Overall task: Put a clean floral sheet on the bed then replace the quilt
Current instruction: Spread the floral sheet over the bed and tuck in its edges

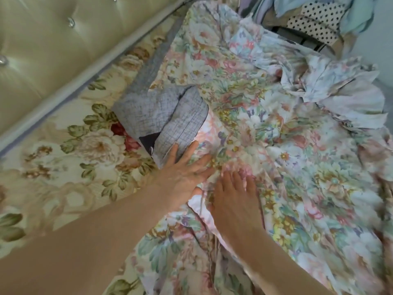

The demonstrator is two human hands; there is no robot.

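Pressing down on a crumpled floral sheet (265, 128), both bare hands lie flat, fingers straight and slightly spread, nothing pinched. Left hand (182, 169) enters from 8 o'clock, its forearm crossing the lower left; fingertips reach toward 1 o'clock and rest partly on the sheet's edge, partly against a grey quilted pad (170, 122) that sits just at 11 o'clock of the hand. Right hand (234, 201) comes in from 5 o'clock, palm down on the sheet, fingers pointing to 12 o'clock, a bit blurred; its thumb side is near the left hand's thumb, whether touching cannot be told. Floral sheet is bunched and wrinkled, covering the centre and the whole 2-to-6 o'clock part of the view, pastel pink, green and blue blooms, with paler folds heaped at 2 o'clock. Under it and to its 9 o'clock lies a cream bed cover (70, 150) printed with large roses and olive leaves, flat, running from 11 to 7 o'clock. Grey pad lies on that cover, one end folded over, the sheet overlapping its right side. Tufted cream headboard (63, 39) with shiny buttons fills 10 to 11 o'clock, touching the bed edge. Polka-dot fabric (314, 20) among pale blue cloth is piled at 1 o'clock, beyond the sheet.
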